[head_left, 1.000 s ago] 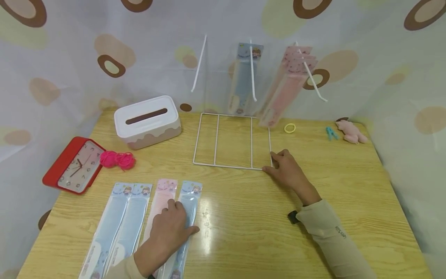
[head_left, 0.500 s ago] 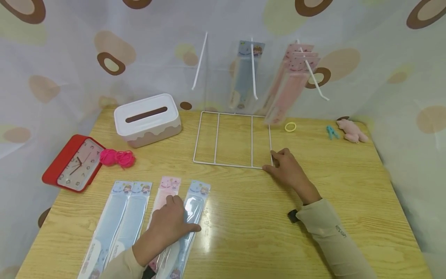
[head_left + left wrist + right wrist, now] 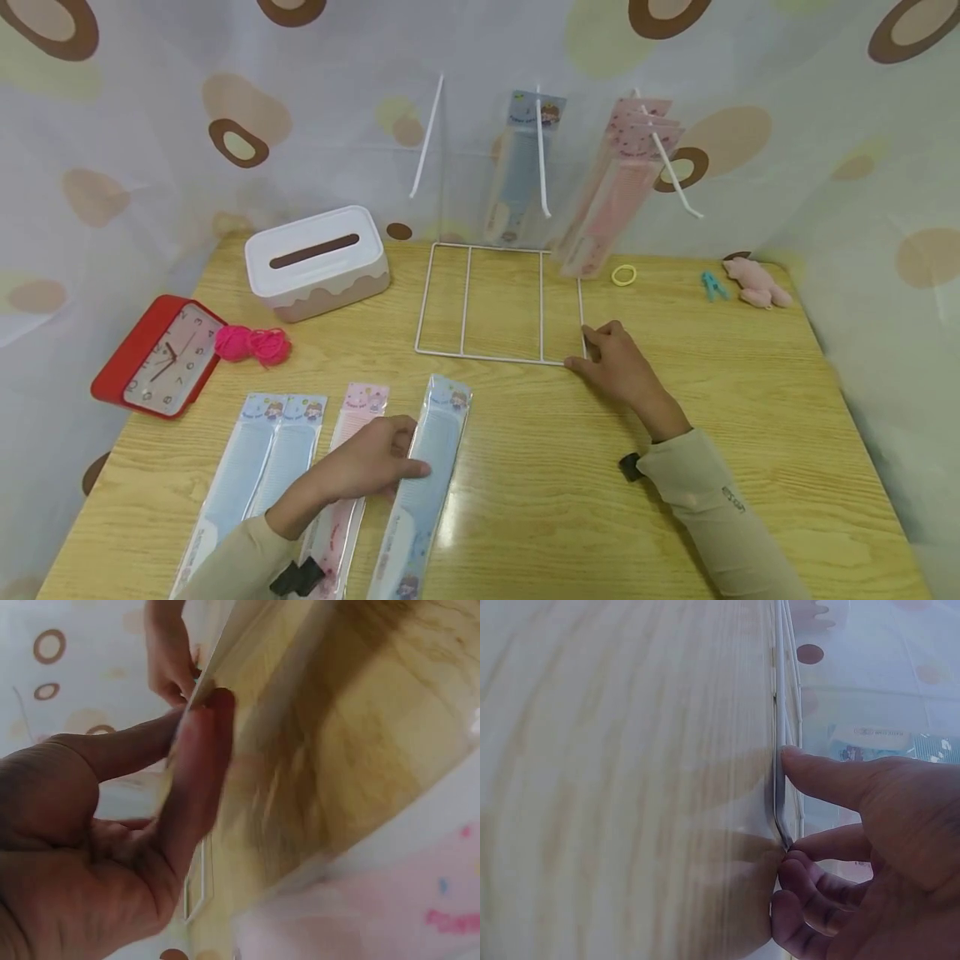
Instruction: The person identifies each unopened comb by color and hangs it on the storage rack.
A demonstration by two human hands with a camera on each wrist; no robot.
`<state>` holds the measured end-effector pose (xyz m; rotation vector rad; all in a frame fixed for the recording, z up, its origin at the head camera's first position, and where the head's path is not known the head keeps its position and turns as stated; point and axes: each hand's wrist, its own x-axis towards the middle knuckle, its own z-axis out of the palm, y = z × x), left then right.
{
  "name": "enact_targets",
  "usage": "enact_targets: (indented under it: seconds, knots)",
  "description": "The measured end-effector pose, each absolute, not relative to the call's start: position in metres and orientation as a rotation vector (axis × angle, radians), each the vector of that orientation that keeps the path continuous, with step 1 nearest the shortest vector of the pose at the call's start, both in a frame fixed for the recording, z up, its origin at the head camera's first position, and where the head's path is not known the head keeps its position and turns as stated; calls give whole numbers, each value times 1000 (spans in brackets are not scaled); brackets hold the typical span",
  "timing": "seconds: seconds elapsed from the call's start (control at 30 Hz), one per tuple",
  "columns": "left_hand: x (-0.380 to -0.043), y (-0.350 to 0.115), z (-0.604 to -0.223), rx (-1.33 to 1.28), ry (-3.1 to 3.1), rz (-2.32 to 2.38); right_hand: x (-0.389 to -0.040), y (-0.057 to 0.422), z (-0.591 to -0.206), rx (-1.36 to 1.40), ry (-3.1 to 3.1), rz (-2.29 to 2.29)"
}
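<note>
My left hand (image 3: 369, 463) pinches a blue packaged comb (image 3: 429, 467) by its edge, thumb on top and fingers underneath; in the left wrist view the pack is seen nearly edge-on. Just left of it, a pink packaged comb (image 3: 363, 410) lies partly behind the hand. Two more blue packaged combs (image 3: 234, 467) lie side by side farther left. My right hand (image 3: 622, 371) holds the front right corner of the white wire rack (image 3: 501, 358), thumb and fingers on the wire, as the right wrist view (image 3: 855, 847) confirms.
White hooks rise behind the rack: the left hook (image 3: 427, 137) is bare, the middle carries a blue comb pack (image 3: 521, 167), the right several pink comb packs (image 3: 618, 196). Around stand a tissue box (image 3: 318, 262), red clock (image 3: 161, 354), pink yarn (image 3: 253, 343), yellow ring (image 3: 624, 275), teal clip (image 3: 714, 286), pink plush (image 3: 756, 283).
My left hand has taken hold of the rightmost blue comb pack and lifted it, drawing it right, away from the pink one. The right hand stays at the rack's corner.
</note>
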<state>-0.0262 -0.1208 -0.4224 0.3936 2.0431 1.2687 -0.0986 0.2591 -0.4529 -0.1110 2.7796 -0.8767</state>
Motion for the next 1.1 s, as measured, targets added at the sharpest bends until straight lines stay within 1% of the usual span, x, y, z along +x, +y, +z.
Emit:
enact_targets:
  seconds: [0.13,0.3,0.47,0.67,0.87,1.1]
  knots:
    - [-38,-110,-412,514,2014,1385,-98,259,-454,-119,2788,-871]
    - [-53,-89,-383,667,2206,1424,-97,261,-454,-111,2789,-871]
    - [-65,-71,-356,725,2325,1504,-98,261,-456,-116,2795,-861]
    - [-76,-53,-333,777,2353,1634,-98,261,-458,-133,2826,-849]
    - [-83,-41,-322,795,2349,1687,-97,262,-459,-130,2827,-850]
    - [-88,-31,-322,813,2334,1720,-98,263,-461,-131,2835,-841]
